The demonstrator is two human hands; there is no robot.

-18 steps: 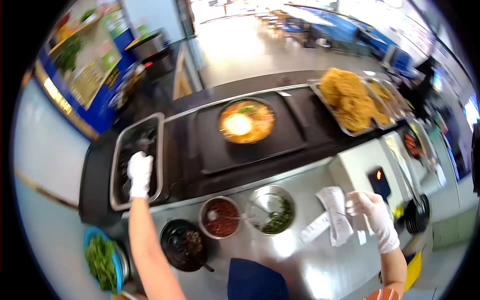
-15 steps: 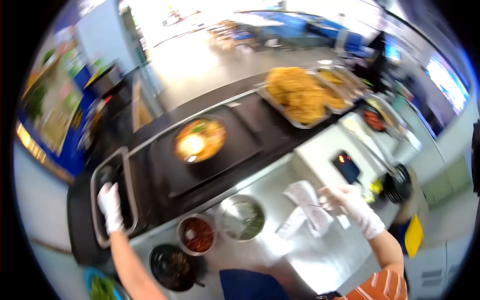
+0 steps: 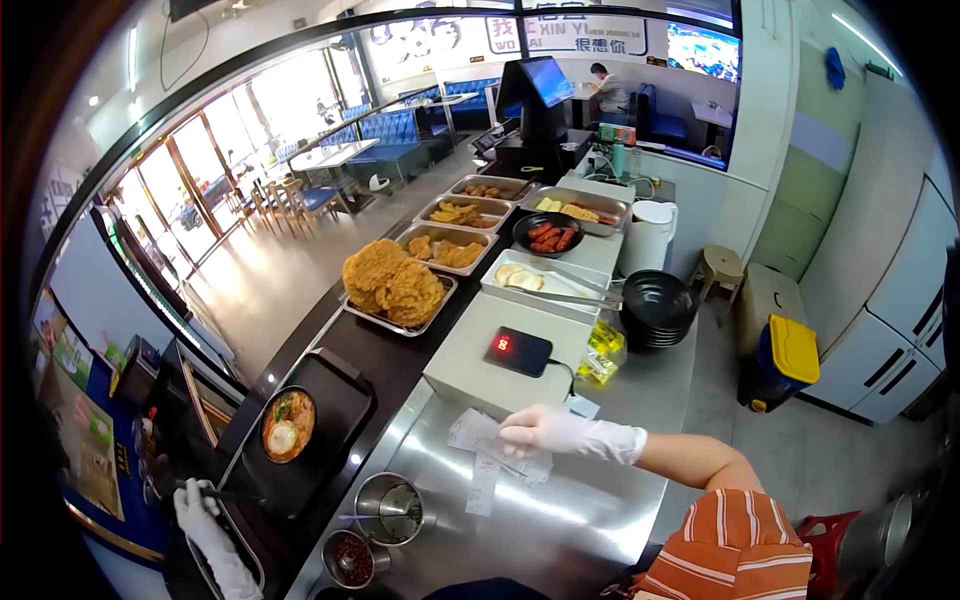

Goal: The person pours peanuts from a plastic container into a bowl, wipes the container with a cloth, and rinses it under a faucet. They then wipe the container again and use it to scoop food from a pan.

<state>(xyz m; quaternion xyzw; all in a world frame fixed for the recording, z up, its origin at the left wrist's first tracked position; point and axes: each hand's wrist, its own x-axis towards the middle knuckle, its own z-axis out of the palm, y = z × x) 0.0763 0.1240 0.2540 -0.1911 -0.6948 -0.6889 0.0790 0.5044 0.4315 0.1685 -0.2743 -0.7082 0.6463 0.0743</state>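
My right hand (image 3: 545,432), in a white glove, has its fingers curled and pinched at the edge of the printed receipts (image 3: 478,430) on the steel counter. Another receipt strip (image 3: 481,488) hangs below them. My left hand (image 3: 200,520), also gloved, is closed at the lower left over a dark rectangular bin (image 3: 245,540). A thin dark shape juts from its fingers; I cannot tell what it is. Beyond that hand, a bowl of soup with an egg (image 3: 288,425) sits on a black tray (image 3: 340,385).
Metal pots of chopped herbs (image 3: 390,508) and red chilli (image 3: 350,558) stand at the front. A timer (image 3: 518,351) lies on a white box, beside fried cutlets (image 3: 395,283), a sausage pan (image 3: 548,235) and stacked black bowls (image 3: 658,308). A person (image 3: 610,95) sits far back.
My view has swung up and to the right, showing more of the counter and room. My left hand has come up from inside the bin; my right hand has lowered onto the receipts.
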